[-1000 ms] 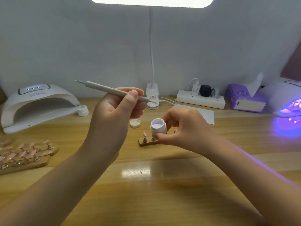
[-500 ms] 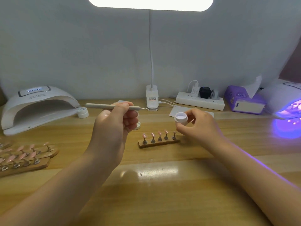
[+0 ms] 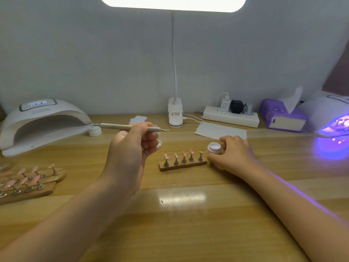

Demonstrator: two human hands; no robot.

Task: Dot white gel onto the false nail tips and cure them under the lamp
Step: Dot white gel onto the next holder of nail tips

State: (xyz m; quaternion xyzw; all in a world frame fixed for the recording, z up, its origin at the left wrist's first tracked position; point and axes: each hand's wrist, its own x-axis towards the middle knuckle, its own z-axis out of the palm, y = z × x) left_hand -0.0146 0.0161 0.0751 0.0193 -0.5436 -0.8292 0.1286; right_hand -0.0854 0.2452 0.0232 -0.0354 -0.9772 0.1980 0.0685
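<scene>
Since the earlier frames the right hand (image 3: 233, 153) has come down from mid-air and set the open jar of white gel (image 3: 214, 148) on the wooden table (image 3: 188, 214), just beside the right end of the nail stand (image 3: 182, 165); the left hand (image 3: 132, 146) has stayed raised with the dotting tool (image 3: 130, 127).

Head view: bare tabletop lies in front of the stand, between the two forearms. Five pink nail tips (image 3: 183, 154) stand upright on pegs along the stand. The jar's lid (image 3: 159, 144) lies behind the left hand's knuckles.

The left hand's fingers are curled, pinching the tool, which lies level with its metal ball tip to the right, above the table. The right hand's fingers curl round the jar, thumb at its near side.

A white curing lamp (image 3: 43, 121) sits far left, unlit inside, with a small closed jar (image 3: 95, 131) at its mouth. More nail stands (image 3: 28, 183) lie at the left edge. A second lamp (image 3: 332, 118) glows violet far right, beside a purple tissue box (image 3: 281, 118), a power strip (image 3: 231, 116) and a clip desk lamp (image 3: 175, 116) by the wall
</scene>
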